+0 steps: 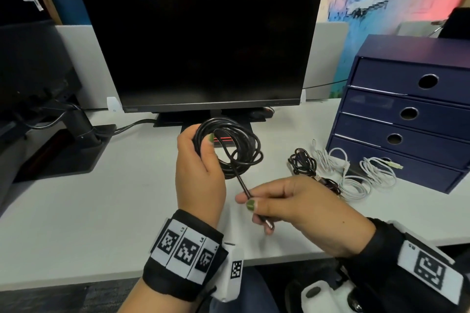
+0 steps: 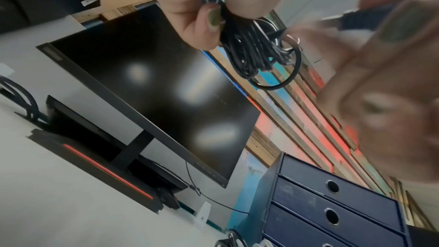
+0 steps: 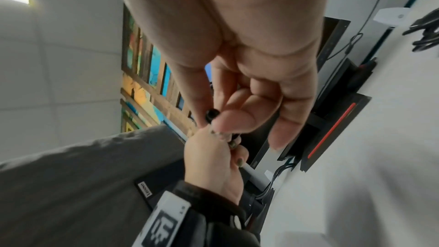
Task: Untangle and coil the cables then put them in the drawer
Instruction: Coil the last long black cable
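My left hand point(image 1: 201, 160) grips a coiled black cable point(image 1: 239, 150) above the white desk point(image 1: 89, 211), in front of the monitor. In the left wrist view the coil point(image 2: 251, 50) hangs from the curled fingers point(image 2: 202, 20). A loose end of that cable runs down to my right hand point(image 1: 292, 206), which pinches the plug end point(image 1: 267, 222) between thumb and fingers. The right wrist view shows the black plug tip point(image 3: 210, 115) in that pinch. At the right stands a dark blue drawer unit point(image 1: 412, 114) with all its drawers closed.
A small black cable bundle point(image 1: 302, 162) and several white cable coils point(image 1: 366, 175) lie on the desk in front of the drawer unit. A black monitor point(image 1: 198, 40) stands at the back, its base point(image 1: 216, 122) just behind my hands. Another monitor stand point(image 1: 76, 140) sits at the left.
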Motion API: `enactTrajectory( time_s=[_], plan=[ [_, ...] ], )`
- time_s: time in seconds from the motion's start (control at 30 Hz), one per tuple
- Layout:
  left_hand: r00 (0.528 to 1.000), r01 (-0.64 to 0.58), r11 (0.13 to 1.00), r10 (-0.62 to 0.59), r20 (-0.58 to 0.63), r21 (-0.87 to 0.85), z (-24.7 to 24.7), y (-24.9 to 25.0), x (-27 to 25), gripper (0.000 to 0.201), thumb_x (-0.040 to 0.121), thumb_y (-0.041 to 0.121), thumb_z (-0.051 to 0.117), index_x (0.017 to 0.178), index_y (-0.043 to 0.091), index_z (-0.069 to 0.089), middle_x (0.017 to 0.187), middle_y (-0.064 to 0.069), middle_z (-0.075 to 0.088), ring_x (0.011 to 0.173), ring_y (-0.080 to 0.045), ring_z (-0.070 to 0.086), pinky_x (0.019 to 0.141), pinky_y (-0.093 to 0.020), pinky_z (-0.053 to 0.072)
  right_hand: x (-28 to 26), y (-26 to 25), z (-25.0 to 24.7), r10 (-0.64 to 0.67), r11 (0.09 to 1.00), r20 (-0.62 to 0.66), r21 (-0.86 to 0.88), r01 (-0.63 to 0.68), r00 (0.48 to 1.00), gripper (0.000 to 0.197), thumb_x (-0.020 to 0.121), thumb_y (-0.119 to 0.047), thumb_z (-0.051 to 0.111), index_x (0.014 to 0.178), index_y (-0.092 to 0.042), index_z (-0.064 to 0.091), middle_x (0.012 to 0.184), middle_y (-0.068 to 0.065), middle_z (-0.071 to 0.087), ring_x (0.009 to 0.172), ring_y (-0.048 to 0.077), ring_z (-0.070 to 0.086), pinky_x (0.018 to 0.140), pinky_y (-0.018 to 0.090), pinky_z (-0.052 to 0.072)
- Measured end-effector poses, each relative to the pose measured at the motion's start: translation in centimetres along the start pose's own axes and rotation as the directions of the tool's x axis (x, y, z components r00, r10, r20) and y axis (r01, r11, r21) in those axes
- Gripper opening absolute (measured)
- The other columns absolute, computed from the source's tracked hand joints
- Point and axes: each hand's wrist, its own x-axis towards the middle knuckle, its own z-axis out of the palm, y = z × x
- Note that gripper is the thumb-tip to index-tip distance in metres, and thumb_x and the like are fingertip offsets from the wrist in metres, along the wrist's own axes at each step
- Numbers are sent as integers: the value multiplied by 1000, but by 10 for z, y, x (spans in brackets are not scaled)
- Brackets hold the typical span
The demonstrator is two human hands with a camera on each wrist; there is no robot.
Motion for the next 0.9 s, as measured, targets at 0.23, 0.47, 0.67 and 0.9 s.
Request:
enactTrajectory(
  time_s=[0.23, 0.47, 0.67, 0.9],
  plan=[
    [990, 138, 987, -137, -14, 84, -19, -12, 24, 23, 102, 21, 36, 117, 13, 51, 80, 19, 51, 70, 11, 51, 59, 1, 35, -9, 0, -3, -145, 976, 138, -141, 164, 980, 15, 86, -13, 65, 91, -21, 77, 73, -12, 59, 74, 14, 60, 69, 21, 49],
    [950, 312, 946, -313, 4, -89, -23, -14, 33, 20, 101, 32, 37, 106, 22, 54, 85, -5, 61, 70, -22, 58, 57, -38, 50, -8, -2, -8, -159, 882, 161, -421, 214, 974, 16, 88, -18, 67, 90, -31, 76, 78, -12, 59, 72, 4, 56, 78, 21, 47],
    [934, 313, 933, -267, 237, -180, -9, 7, 12, 18, 103, 27, 34, 112, 21, 48, 91, -5, 64, 56, -22, 63, 41, -30, 49, 0, 15, 2, -135, 746, -13, -659, 93, 991, 16, 87, -27, 67, 99, -33, 74, 81, -10, 48, 72, 0, 47, 69, 10, 35],
    [853, 436, 858, -299, 427, -271, -1, 20, 2, 17, 100, 24, 44, 105, 20, 59, 89, -3, 70, 78, -15, 70, 73, -34, 58, 16, 27, -3, -140, 892, -310, -451, -16, 940, 13, 82, -14, 68, 89, -24, 73, 68, -4, 65, 62, 6, 58, 68, 20, 49]
  ],
)
